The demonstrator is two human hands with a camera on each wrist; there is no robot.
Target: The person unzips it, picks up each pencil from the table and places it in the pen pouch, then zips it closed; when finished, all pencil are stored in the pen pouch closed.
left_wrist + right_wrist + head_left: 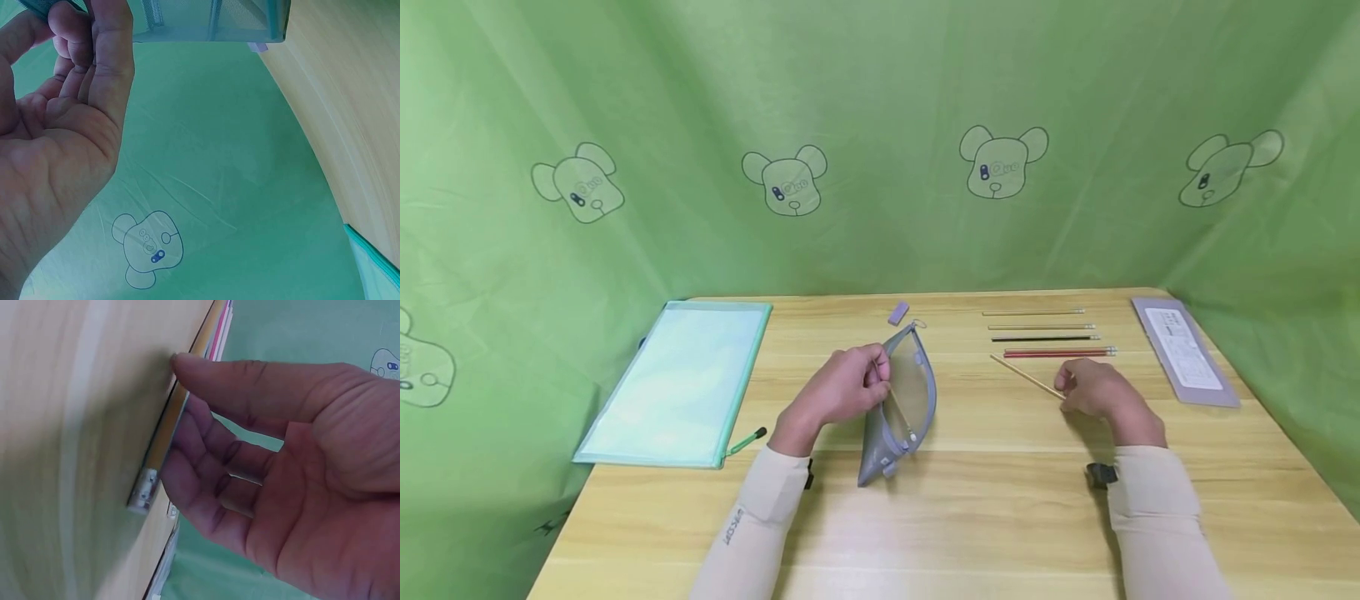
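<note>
My left hand (848, 385) pinches the left edge of a grey zip pouch (928, 379), whose mouth gapes open; the same hand (69, 119) shows curled fingers at the pouch's edge in the left wrist view. Inside the pouch lies a wooden pencil (900, 408) with a white eraser end. To the right, my right hand (1101, 390) holds a yellow pencil (1030, 373) near its eraser end, low over the table. Seen from the right wrist, the thumb and fingers grip this pencil (167, 425) just above its metal band.
Several pencils lie in a row behind my right hand, including a black one (1041, 339) and a red one (1052, 354). A purple eraser (898, 313) sits behind the pouch. A teal-edged document bag (681, 375) lies left, a labelled lilac packet (1183, 350) right.
</note>
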